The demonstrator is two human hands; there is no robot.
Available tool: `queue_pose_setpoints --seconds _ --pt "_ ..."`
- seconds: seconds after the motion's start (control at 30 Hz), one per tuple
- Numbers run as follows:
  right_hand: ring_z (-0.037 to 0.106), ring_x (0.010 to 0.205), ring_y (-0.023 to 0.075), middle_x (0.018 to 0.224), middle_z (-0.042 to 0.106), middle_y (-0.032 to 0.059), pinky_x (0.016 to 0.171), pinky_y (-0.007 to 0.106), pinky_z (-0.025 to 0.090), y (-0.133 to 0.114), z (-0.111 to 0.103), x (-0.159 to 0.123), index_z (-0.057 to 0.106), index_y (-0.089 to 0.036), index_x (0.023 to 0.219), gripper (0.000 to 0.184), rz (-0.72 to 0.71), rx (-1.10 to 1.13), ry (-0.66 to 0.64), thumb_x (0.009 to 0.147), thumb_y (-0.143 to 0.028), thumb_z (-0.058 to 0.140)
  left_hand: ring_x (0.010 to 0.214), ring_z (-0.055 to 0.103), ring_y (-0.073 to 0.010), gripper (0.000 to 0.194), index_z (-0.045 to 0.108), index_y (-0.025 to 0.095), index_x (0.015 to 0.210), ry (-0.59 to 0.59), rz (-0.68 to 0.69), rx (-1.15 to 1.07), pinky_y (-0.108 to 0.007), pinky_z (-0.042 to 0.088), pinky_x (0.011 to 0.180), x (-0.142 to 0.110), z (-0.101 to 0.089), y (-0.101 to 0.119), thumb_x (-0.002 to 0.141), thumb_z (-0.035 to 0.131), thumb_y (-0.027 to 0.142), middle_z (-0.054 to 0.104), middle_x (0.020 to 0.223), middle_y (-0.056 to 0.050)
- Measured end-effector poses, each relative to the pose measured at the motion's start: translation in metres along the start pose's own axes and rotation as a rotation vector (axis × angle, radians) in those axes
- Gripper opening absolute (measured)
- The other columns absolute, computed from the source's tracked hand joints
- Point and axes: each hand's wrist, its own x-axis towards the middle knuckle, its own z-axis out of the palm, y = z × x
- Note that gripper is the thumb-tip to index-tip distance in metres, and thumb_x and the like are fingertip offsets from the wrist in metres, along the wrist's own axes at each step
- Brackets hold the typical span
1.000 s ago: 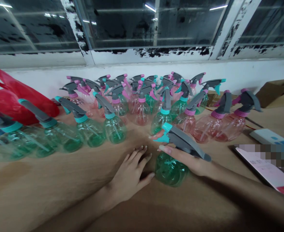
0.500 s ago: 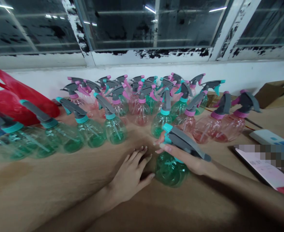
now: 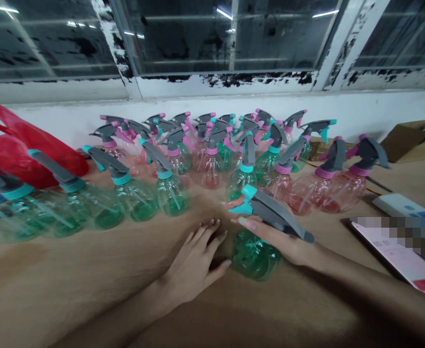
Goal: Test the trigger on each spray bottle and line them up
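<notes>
My right hand is wrapped round the neck of a green spray bottle standing on the wooden table. Its grey head with a turquoise nozzle and trigger points away to the left, and my fingertips are near the trigger. The hand hides the bottle's collar. My left hand lies flat on the table just left of the bottle, fingers spread and holding nothing. Beyond the hands stand another green spray bottle and a pink spray bottle.
Several more green and pink spray bottles crowd the back and left of the table. A red plastic bag sits at far left. On the right are a phone, a white box and an open cardboard box. A wall with windows stands behind.
My right fingers closed in toward the trigger half a second ago and now extend forward again at the trigger. The left hand and the standing bottles stay in place.
</notes>
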Motion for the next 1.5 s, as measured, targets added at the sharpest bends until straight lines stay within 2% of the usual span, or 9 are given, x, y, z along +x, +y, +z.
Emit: queue_pose_setpoints --seconds 0.17,0.3,0.4,0.57,0.8,1.0,1.23,1.37,1.5 --pt "0.063 0.080 0.0173 0.104 0.066 0.0026 0.083 0.037 0.053 -0.001 0.000 -0.001 0.060 -0.025 0.107 0.025 0.004 -0.022 0.001 0.084 -0.035 0.058 0.126 0.037 -0.0307 0.051 0.040 0.016 0.133 0.024 0.007 -0.012 -0.048 0.033 0.100 -0.001 0.001 0.000 0.089 0.053 0.039 0.044 0.135 -0.013" --pt "0.064 0.077 0.0179 0.097 0.068 0.0026 0.079 0.036 0.054 -0.001 0.000 -0.001 0.060 -0.025 0.108 0.027 0.021 -0.051 -0.008 0.084 -0.036 0.057 0.126 0.037 -0.0311 0.050 0.041 0.017 0.133 0.027 0.004 -0.020 -0.049 0.034 0.099 -0.001 0.001 0.000 0.089 0.052 0.040 0.045 0.134 -0.013" --pt "0.065 0.076 0.0182 0.101 0.068 0.0032 0.077 0.036 0.054 -0.003 0.000 -0.001 0.060 -0.024 0.107 0.027 0.017 -0.050 -0.003 0.083 -0.036 0.058 0.126 0.037 -0.0306 0.051 0.042 0.015 0.132 0.026 0.008 -0.010 -0.048 0.033 0.100 -0.001 0.001 -0.001 0.089 0.053 0.040 0.045 0.134 -0.014" --pt "0.065 0.086 0.0186 0.108 0.067 0.0027 0.079 0.033 0.054 -0.006 0.000 0.000 0.061 -0.024 0.105 0.024 -0.016 -0.038 0.010 0.083 -0.033 0.059 0.126 0.036 -0.0309 0.052 0.041 0.014 0.133 0.010 0.001 0.001 -0.048 0.033 0.100 0.000 0.002 -0.001 0.088 0.054 0.040 0.045 0.135 -0.014" --pt "0.063 0.088 0.0187 0.109 0.065 0.0027 0.081 0.034 0.053 -0.002 -0.001 -0.001 0.060 -0.024 0.107 0.025 -0.019 -0.039 -0.001 0.084 -0.033 0.058 0.126 0.036 -0.0309 0.051 0.042 0.015 0.132 0.012 -0.005 0.000 -0.048 0.034 0.099 -0.001 0.002 0.000 0.089 0.053 0.040 0.045 0.135 -0.014" --pt "0.064 0.083 0.0175 0.107 0.066 0.0021 0.078 0.033 0.054 -0.002 -0.001 -0.001 0.060 -0.024 0.107 0.025 -0.024 -0.052 -0.004 0.084 -0.032 0.058 0.127 0.035 -0.0307 0.052 0.041 0.014 0.133 0.007 0.004 0.006 -0.048 0.032 0.101 0.000 0.002 -0.001 0.089 0.054 0.040 0.043 0.136 -0.015" --pt "0.063 0.089 0.0197 0.111 0.064 0.0036 0.083 0.036 0.053 0.000 -0.001 -0.002 0.059 -0.025 0.109 0.026 -0.011 -0.041 -0.008 0.085 -0.034 0.056 0.127 0.036 -0.0311 0.053 0.041 0.015 0.134 -0.006 -0.003 0.007 -0.048 0.033 0.100 -0.001 0.002 -0.001 0.089 0.053 0.041 0.044 0.136 -0.014" --pt "0.062 0.085 0.0187 0.102 0.064 0.0024 0.080 0.036 0.053 0.003 -0.001 -0.003 0.059 -0.027 0.109 0.026 0.005 -0.061 -0.010 0.085 -0.036 0.055 0.126 0.036 -0.0310 0.052 0.041 0.016 0.133 0.006 0.001 0.004 -0.049 0.034 0.100 0.000 0.002 -0.001 0.089 0.053 0.040 0.045 0.135 -0.013" --pt "0.058 0.068 0.0151 0.074 0.060 -0.0004 0.066 0.031 0.051 0.005 -0.002 -0.001 0.062 -0.024 0.087 0.016 -0.018 -0.109 0.039 0.084 -0.038 0.056 0.127 0.035 -0.0306 0.052 0.042 0.015 0.132 0.016 0.006 0.003 -0.048 0.033 0.100 -0.001 0.003 -0.001 0.089 0.053 0.041 0.043 0.136 -0.014"
